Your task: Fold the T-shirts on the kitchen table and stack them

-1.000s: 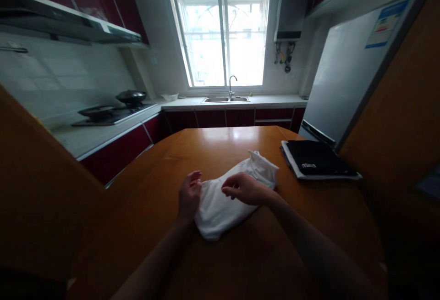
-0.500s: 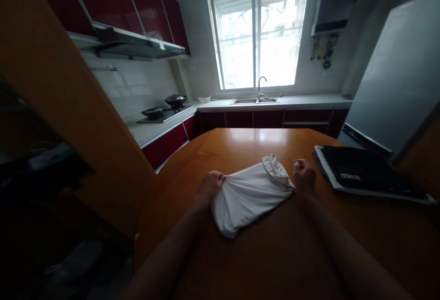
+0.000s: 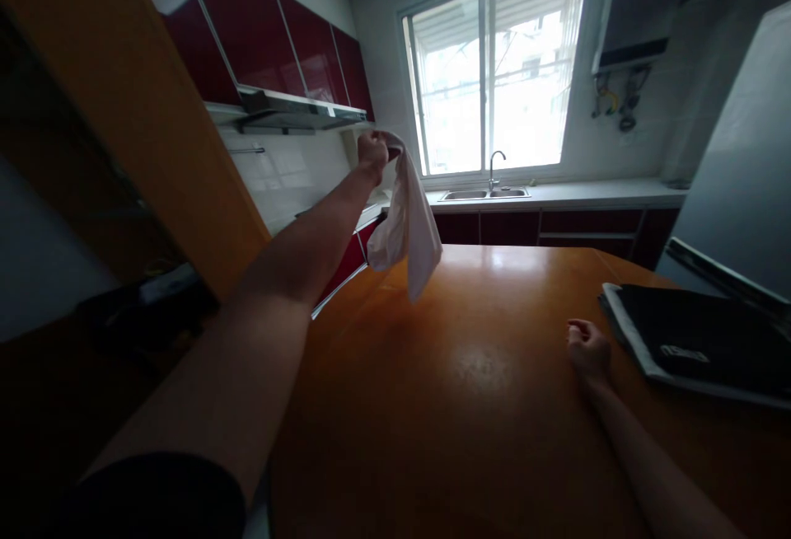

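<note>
A thin white cloth point(image 3: 415, 222) hangs in loose folds from my left hand point(image 3: 372, 152), which is stretched far forward and closed around its top end. The cloth's lower tip dangles over the far left part of the wooden table point(image 3: 488, 424). My right hand point(image 3: 590, 353) rests at the right side of the tabletop, its fingers curled in a loose fist with nothing visible in them. Just beyond it lies a folded black cloth item point(image 3: 710, 333) with pale lettering, on top of a lighter layer.
Behind the table runs a white counter with a double sink point(image 3: 485, 194) and a tap point(image 3: 494, 168) under the window. A range hood point(image 3: 302, 110) and dark red cabinets line the left wall. A fridge point(image 3: 741, 176) stands at right, a wooden panel point(image 3: 154, 110) at left.
My left hand has lifted the white cloth off the table and carried it forward and up. My right hand stays low on the table, still curled. The view has shifted left.
</note>
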`<state>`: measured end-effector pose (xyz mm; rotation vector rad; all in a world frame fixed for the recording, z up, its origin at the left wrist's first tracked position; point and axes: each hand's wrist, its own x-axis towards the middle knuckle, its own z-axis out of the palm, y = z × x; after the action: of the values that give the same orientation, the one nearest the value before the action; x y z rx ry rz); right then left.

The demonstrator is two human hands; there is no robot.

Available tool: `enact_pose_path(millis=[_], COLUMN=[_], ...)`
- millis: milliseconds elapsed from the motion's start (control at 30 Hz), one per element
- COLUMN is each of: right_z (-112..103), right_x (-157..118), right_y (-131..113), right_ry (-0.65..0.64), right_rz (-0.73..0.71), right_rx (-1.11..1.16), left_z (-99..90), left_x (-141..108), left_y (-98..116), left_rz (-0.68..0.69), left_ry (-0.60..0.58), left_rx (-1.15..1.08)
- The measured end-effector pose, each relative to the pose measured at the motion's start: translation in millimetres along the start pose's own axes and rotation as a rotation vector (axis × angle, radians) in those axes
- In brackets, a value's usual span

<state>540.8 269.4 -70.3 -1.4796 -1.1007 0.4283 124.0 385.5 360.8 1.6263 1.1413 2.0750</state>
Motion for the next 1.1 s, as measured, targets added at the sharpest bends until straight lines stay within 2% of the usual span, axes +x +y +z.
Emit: enact_pose_path(millis=[100,167,267,300,333,433,533,600,667,733,867,933,1000,1100], right_z=[1,2,3,3,4,5,6,6,6,5,3,2,2,5], right_x=[0,0,-1,-1,-1,-2,-3,-4,-4,-5,-6,-7,-7,-5], right_y=[2,3,4,4,5,5,4,3,2,1,-6,-11,-15,-17], right_ry=[-0.042,-0.075,-0.118,-0.123,-0.129,-0.147,-0.184,-0.198,-0.200,-0.197,-0.188,-0.176,-0.153,-0.114], right_rz=[-0.019,-0.019,-0.025,-0.032,-0.040,-0.063,-0.067,-0.078,-0.092,-0.095,-0.063,-0.054,-0.055,-0.055], right_rx=[-0.038,-0.061,-0.094,-0.107,-0.121,-0.156,-0.196,-0.230,-0.248,-0.236,-0.147,-0.095,-0.072,-0.062], left_z=[-6.6,-17.8,-43.1,-54.3,-67.0,-111.0,-149.2,-161.3,-160.5,-149.5,-121.4,-116.3,-119.8,-133.0], left_x=[33,30,-7,-24,-42,-90,-119,-132,-149,-173,-246,-281,-304,-311], left_y=[10,6,-13,-21,-28,-46,-63,-79,-100,-124,-167,-179,-184,-187], left_rz=[0.034,0.014,-0.098,-0.161,-0.241,-0.407,-0.533,-0.577,-0.578,-0.543,-0.452,-0.431,-0.404,-0.329], left_ry=[-0.023,-0.054,-0.163,-0.236,-0.361,-0.555,-0.702,-0.734,-0.731,-0.715,-0.675,-0.639,-0.579,-0.485], left_rx=[0.015,0.023,0.181,0.312,0.481,0.647,0.837,0.960,1.060,1.126,1.192,1.229,1.259,1.243])
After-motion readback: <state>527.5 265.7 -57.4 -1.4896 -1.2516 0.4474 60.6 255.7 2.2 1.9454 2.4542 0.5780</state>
